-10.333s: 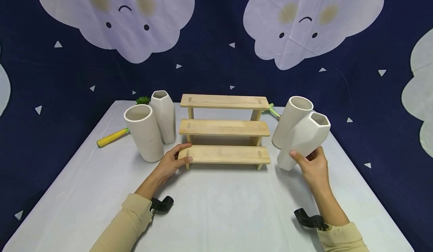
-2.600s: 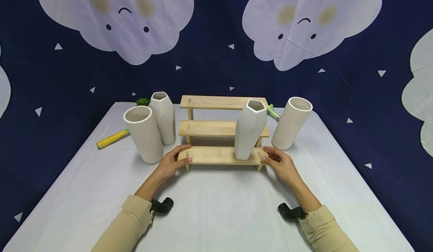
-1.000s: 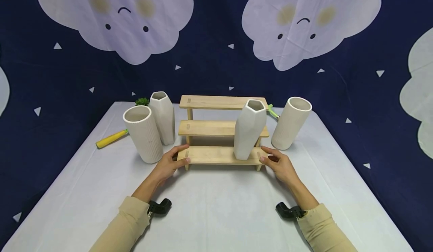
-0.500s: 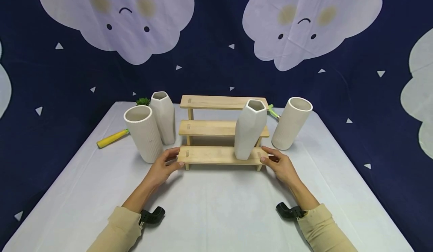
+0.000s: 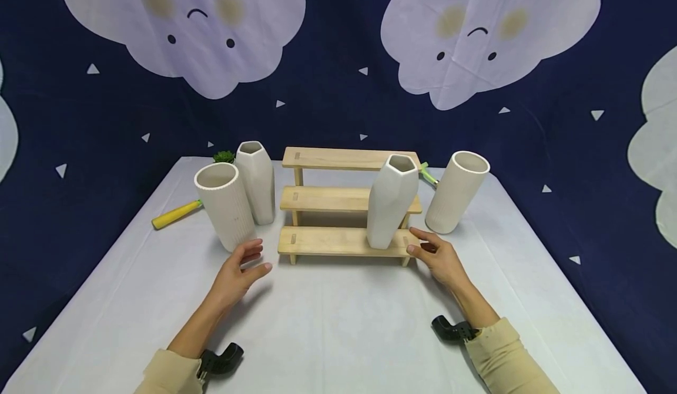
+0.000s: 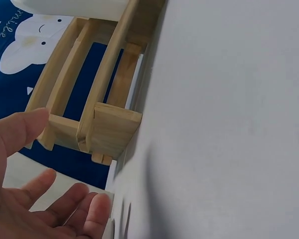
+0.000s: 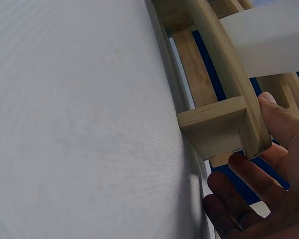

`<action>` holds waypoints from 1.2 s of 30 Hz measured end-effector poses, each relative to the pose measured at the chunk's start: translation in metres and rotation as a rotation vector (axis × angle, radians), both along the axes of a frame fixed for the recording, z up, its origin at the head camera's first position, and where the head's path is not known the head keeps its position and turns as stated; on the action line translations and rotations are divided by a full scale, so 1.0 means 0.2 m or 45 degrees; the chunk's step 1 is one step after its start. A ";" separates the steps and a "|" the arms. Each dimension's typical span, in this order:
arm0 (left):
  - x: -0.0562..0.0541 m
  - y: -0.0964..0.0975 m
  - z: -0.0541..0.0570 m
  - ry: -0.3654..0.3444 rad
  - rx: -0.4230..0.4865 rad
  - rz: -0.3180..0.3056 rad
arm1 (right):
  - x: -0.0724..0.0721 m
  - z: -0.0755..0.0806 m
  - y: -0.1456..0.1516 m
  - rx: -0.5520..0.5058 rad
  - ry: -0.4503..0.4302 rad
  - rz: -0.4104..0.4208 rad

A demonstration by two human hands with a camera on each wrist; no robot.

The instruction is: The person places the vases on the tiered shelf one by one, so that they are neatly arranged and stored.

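Head view: left hand [image 5: 231,279], wide, with room beside the shelf [image 5: 325,241]; right hand [image 5: 445,262] grips its right edge.

Head view looks forward and down; both wrist views, close in, share the wooden stand [image 5: 328,199].

I face a dark blue backdrop [image 5: 328,117] that fills all I see beyond the table [image 5: 338,335]. Two pale lilac clouds [image 5: 201,59] are printed on it, their faces upside down, with small white triangles [image 5: 93,69] scattered around; more clouds show partly at both edges. White cloth [image 5: 328,364] covers my table, faintly creased. The light is soft, the shadows blurred.
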State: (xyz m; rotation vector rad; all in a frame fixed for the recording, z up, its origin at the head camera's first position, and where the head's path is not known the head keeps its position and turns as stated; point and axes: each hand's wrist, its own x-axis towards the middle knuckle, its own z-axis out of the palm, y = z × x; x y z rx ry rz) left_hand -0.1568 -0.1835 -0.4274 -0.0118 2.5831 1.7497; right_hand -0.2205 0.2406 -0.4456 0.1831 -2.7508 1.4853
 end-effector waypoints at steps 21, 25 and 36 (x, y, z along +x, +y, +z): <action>0.06 -0.05 -0.01 0.309 0.277 0.513 | 0.00 0.00 0.00 -0.020 0.000 -0.004; 0.06 -0.07 -0.02 0.364 0.232 0.592 | 0.00 -0.01 0.00 -0.025 -0.004 -0.004; -0.01 -0.11 0.00 0.328 0.169 0.662 | -0.01 -0.01 0.00 -0.031 0.020 0.000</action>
